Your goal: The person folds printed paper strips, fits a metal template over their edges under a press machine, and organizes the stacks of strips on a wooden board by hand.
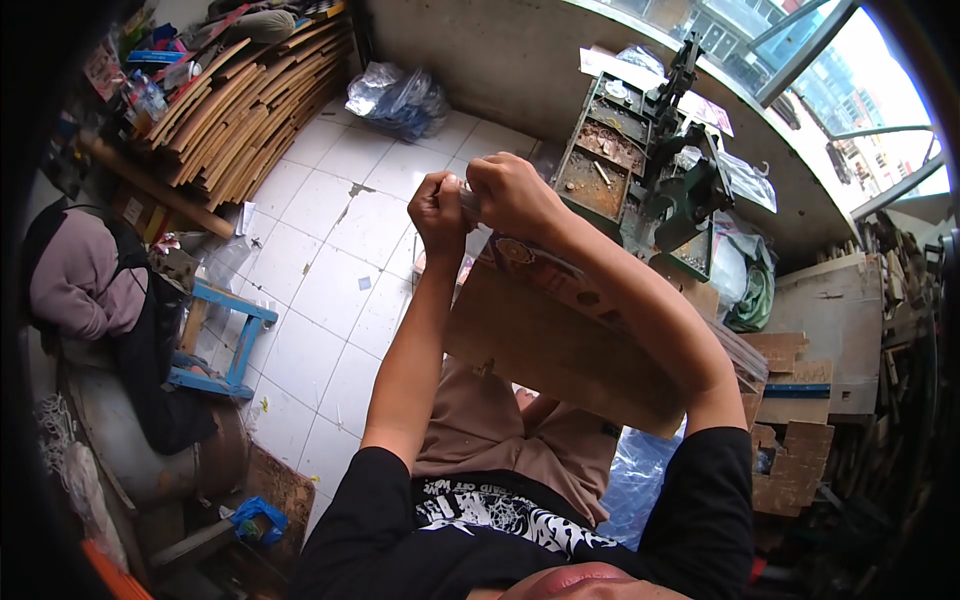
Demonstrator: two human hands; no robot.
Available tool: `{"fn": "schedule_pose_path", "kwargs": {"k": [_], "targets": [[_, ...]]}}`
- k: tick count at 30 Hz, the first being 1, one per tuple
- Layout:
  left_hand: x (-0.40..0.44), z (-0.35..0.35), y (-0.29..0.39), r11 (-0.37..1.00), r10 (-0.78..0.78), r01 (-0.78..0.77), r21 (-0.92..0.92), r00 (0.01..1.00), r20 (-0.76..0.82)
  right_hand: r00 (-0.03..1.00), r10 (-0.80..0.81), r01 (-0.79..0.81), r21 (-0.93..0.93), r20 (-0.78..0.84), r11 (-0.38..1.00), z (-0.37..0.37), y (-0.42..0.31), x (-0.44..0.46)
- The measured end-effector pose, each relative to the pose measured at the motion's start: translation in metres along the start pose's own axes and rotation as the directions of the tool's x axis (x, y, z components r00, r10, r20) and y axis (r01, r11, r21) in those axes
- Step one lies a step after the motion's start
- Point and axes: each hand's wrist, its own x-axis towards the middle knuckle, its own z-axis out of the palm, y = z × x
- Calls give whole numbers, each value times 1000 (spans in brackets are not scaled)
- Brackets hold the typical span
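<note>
- The small, pale grey, slightly shiny piece (469,203) sits between the two fists, in front of the body and above the far end of the work surface; most of it is hidden, so its full shape and material cannot be told.
- The left hand (438,215) has its fingers curled tightly on the piece from one side, thumb uppermost.
- The right hand (515,195) is curled just beside it, fingers narrowed on the other side of the piece; their tips are hidden.
- Judging by how little shows, the piece should be light; the sheen suggests a smooth surface that could slip. Whether it is stiff or soft cannot be told.
- A firm pinch near each end, thumb against bent forefinger, looks the safest hold; if it is thin, squeezing the middle could crease it.
- Below the forearms, the flat brown wooden board (560,345) extends over the lap.
- Beyond the right hand stand the dark green compartmented metal tray (578,185), with small bits inside, and the black metal machine (690,195).
</note>
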Motion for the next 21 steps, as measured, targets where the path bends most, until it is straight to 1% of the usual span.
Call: {"fn": "schedule_pose_path", "kwargs": {"k": [1, 3, 4, 6, 7, 9, 13, 16, 17, 19, 21], "targets": [[0, 0, -2, 1000, 1, -1, -1, 1000, 0, 1000, -1, 1, -1, 0, 1000, -1, -3, -1], [3, 0, -10, 997, 67, -65, 41, 997, -38, 1000, 29, -28, -49, 11, 998, -2, -7, -1], [3, -1, -14, 997, 66, -64, 42, 997, -39, 999, 29, -28, -48, 13, 998, -3, -9, -1], [4, -3, -17, 999, 21, -19, 48, 999, -34, 999, 28, -26, -104, 20, 994, -4, -12, -2], [5, -3, -17, 998, 26, -24, 50, 999, -40, 1000, 21, -19, -101, 22, 995, -4, -14, -1], [4, -2, -14, 994, 80, -77, 78, 996, -37, 999, 22, -17, -156, 29, 988, -4, -17, -5], [5, -3, -12, 986, 139, -136, 94, 990, -25, 999, -34, 37, -168, 18, 985, 1, -18, -7], [3, -5, -11, 990, 101, -99, 103, 995, -13, 998, -58, 59, -198, 9, 978, 3, -20, -11], [5, -5, -10, 978, 155, -152, 146, 988, -13, 997, -72, 73, -229, 15, 971, 2, -21, -12], [5, -2, -8, 978, 176, -172, 122, 984, -27, 995, -92, 95, -255, 25, 962, 3, -23, -13], [3, -2, -7, 983, 155, -150, 108, 987, -33, 989, -148, 146, -353, 23, 924, 4, -25, -14]]}}
